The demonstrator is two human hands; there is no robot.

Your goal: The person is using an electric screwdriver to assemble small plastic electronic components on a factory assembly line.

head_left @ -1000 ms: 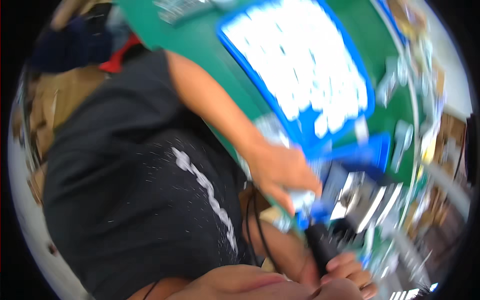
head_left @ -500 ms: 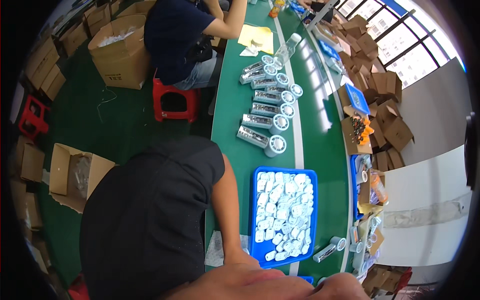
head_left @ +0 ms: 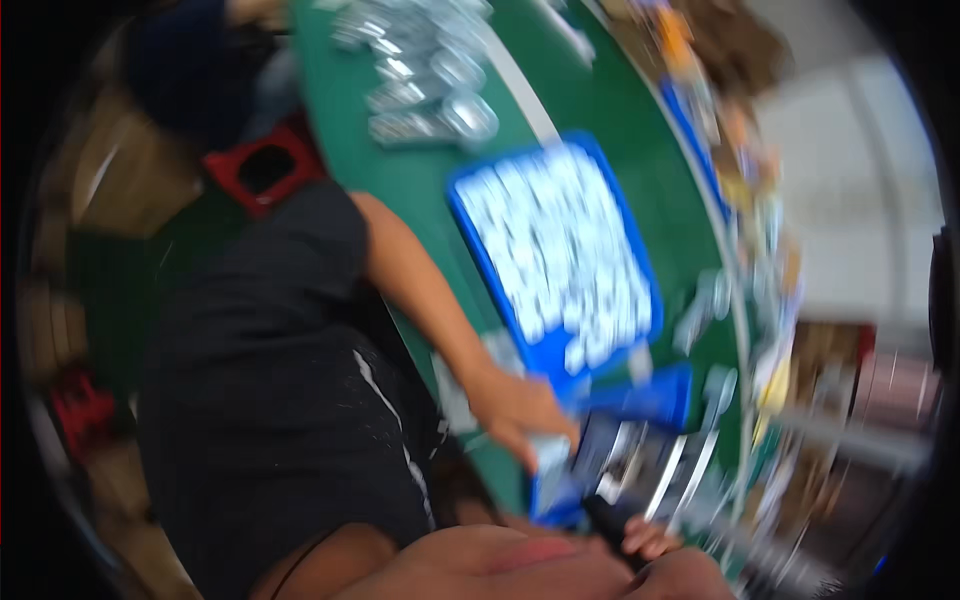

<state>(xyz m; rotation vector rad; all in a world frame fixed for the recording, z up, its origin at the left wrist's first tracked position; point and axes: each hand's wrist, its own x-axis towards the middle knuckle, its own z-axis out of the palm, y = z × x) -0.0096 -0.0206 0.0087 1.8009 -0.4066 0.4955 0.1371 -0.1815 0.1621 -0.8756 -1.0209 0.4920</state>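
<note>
My left hand (head_left: 518, 412) reaches over the near edge of the table, thumb and fingers around a pale-blue plastic piece (head_left: 551, 456), blurred by motion. It is beside a blue bin (head_left: 655, 397) with grey and shiny metal parts inside. At the lower edge my right hand (head_left: 650, 538) is partly hidden, its fingers closed on a dark, rod-shaped tool (head_left: 607, 522). Which tool it is cannot be made out. Beyond my left hand lies a blue tray (head_left: 487, 275) full of small white plastic pieces (head_left: 560, 245).
Several pale-blue round-headed devices (head_left: 425, 120) lie farther along the green table (head_left: 390, 185). Another device (head_left: 703, 310) lies right of the tray. A red stool (head_left: 265, 165) and a seated person (head_left: 185, 75) are at the upper left. Assorted parts (head_left: 765, 220) line the table's right edge.
The whole view has swung and blurred, so the tray and devices appear higher up. My left hand has come more fully into view, and my right hand with the dark tool now shows.
</note>
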